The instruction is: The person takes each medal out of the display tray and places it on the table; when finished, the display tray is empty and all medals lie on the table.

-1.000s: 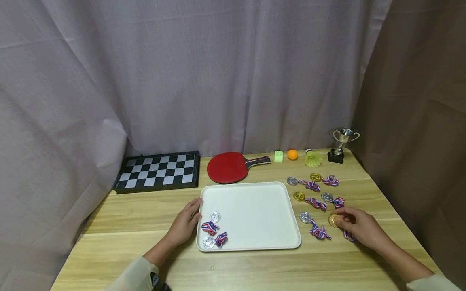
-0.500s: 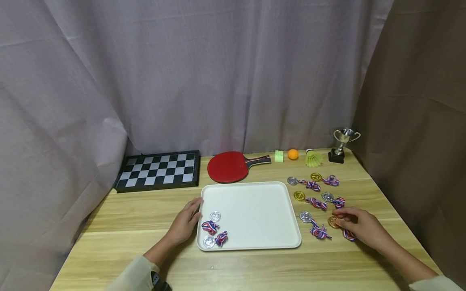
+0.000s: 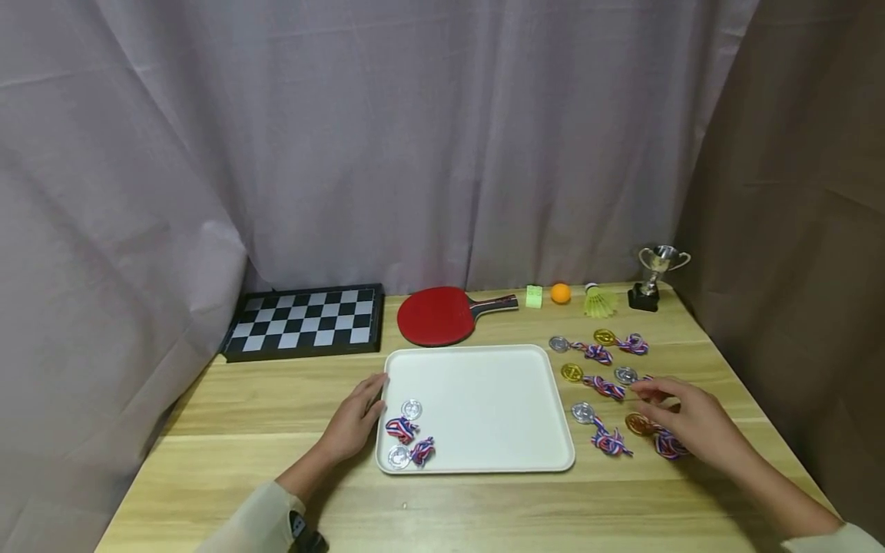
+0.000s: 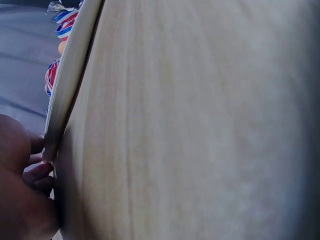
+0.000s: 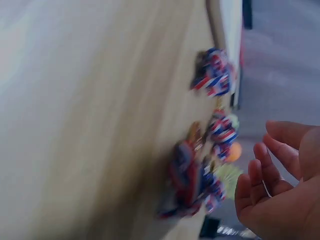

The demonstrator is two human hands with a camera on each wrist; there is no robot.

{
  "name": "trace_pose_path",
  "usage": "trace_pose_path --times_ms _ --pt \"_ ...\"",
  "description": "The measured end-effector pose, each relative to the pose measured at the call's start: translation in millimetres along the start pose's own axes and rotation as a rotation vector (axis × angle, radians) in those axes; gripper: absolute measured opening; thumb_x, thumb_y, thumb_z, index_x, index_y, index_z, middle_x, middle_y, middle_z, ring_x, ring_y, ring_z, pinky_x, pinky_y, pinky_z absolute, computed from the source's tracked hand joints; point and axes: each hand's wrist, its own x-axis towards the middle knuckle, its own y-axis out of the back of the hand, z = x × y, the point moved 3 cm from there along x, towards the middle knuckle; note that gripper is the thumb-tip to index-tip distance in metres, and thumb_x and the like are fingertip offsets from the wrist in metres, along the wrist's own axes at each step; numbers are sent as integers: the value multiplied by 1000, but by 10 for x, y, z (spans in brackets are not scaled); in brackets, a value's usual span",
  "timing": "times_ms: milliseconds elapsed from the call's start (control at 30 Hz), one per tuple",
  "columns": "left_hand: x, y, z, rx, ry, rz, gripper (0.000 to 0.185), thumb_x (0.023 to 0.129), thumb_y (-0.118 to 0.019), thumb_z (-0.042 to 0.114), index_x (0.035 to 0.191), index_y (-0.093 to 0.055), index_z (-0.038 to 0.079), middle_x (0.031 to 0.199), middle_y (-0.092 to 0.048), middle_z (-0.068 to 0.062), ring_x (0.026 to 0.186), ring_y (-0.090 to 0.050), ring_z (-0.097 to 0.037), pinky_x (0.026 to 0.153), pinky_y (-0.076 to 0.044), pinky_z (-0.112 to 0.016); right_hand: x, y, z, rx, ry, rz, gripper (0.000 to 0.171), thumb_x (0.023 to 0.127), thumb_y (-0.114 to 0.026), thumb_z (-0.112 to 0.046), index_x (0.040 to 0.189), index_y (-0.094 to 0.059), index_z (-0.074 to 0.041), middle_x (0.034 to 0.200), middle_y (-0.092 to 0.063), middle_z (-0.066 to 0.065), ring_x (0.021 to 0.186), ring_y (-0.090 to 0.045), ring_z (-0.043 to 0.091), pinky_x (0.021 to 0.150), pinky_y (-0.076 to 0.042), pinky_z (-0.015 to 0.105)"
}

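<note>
My left hand holds the left rim of a white tray; in the left wrist view its fingers bend at the tray's edge. Two silver medals with red, white and blue ribbons lie in the tray's left part. My right hand is raised over a bronze medal, fingers loosely bent and nothing between them. The bronze medal's bunched ribbon shows blurred below the hand in the right wrist view. Beside it lie a silver medal and another silver medal, partly covered by the hand.
Farther back are a gold medal, a silver medal and another gold medal. Along the rear edge stand a checkered board, a red table tennis paddle, a green block, an orange ball, a shuttlecock and a trophy.
My right hand has let go of the bronze medal and lifted a little up and away, uncovering more of its ribbon. My left hand stays at the tray.
</note>
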Motion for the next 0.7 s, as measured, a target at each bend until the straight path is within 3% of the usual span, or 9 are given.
trace_pose_path --times_ms 167,333,567,700 --pt "-7 -3 11 11 -33 7 51 106 -55 7 155 -43 -1 159 -43 -22 149 -37 -41 124 -28 -55 88 -54 -252 31 26 -22 29 96 -75 -21 122 -74 -9 115 -72 10 88 -62 5 69 -54 23" --pt "8 -1 18 13 -59 20 51 104 -56 4 154 -44 -3 157 -45 -22 147 -40 -40 124 -29 -53 218 -209 -448 105 51 -83 28 97 -74 -20 122 -74 -7 116 -72 11 94 -63 8 76 -57 23" --pt "19 20 48 0 -56 16 51 105 -56 4 154 -42 -4 158 -43 -23 147 -39 -41 124 -29 -54 420 -534 -726 219 105 -193 28 97 -73 -17 122 -73 -4 111 -71 8 93 -62 15 75 -57 27" --pt "20 20 36 3 -55 17 51 105 -56 4 154 -43 -4 157 -44 -23 147 -39 -40 124 -29 -53 539 -784 -886 253 133 -264 26 97 -73 -16 120 -73 -4 108 -72 9 93 -62 16 81 -56 33"
